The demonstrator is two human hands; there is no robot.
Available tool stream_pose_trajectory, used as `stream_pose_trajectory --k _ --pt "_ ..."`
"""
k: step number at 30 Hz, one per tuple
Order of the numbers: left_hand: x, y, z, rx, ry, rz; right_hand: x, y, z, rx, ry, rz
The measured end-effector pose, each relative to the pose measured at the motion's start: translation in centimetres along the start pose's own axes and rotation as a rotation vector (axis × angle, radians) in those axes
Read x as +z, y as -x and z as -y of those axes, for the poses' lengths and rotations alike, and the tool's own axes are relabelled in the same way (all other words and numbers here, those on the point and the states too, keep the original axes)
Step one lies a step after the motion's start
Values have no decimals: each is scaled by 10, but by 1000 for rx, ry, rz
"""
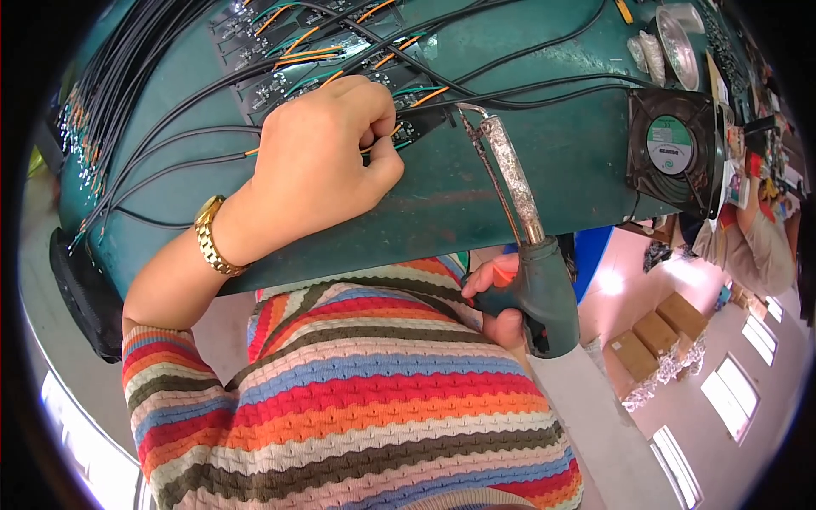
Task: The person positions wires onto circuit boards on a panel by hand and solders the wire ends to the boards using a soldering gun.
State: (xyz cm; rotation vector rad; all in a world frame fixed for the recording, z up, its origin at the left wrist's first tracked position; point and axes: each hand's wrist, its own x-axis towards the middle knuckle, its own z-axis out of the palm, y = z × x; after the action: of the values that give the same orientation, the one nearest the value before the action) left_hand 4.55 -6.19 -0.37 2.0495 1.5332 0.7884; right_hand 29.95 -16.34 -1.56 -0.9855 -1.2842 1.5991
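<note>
My left hand (pixel 327 144) is bent over a panel of small black circuit boards (pixel 246 38), its thumb and finger pinched. A bit of dark and orange wire shows at the pinch; the curled fingers hide the rest. Black cables (pixel 191 134) with orange and green leads lie across the boards, and some run beneath this hand. In my right hand (pixel 497 297) is a dark green soldering gun (pixel 544 289), held by its handle. Its metal barrel (pixel 512 174) points up and away, with the bent tip (pixel 472 108) just right of the boards, near a cable.
A thick bundle of black cables (pixel 127 76) lies at the far left of the green table mat (pixel 544 170). On the right stand a black fan (pixel 671 149) and a clear round container (pixel 676 51). Cardboard boxes (pixel 659 336) sit on the floor; another person's arm (pixel 752 242) shows beyond.
</note>
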Motion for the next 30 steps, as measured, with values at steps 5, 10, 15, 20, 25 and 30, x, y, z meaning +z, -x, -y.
stream_pose_trajectory --k 5,10,15,20,25,30 --pt "0 1 1 5 -17 -10 3 -2 0 -11 88 -67" --pt "1 -2 1 138 -61 -18 0 3 -3 4 45 -140" --pt "-10 -18 -1 287 -200 -83 2 4 -7 67 -144 -244" --pt "-6 -67 10 325 -493 -22 -3 8 -13 -86 2 -262" --pt "-14 -90 15 103 -416 -33 1 3 -19 -144 -44 -313" --pt "-56 -60 25 -21 -344 -27 0 1 -23 -147 -66 -341"
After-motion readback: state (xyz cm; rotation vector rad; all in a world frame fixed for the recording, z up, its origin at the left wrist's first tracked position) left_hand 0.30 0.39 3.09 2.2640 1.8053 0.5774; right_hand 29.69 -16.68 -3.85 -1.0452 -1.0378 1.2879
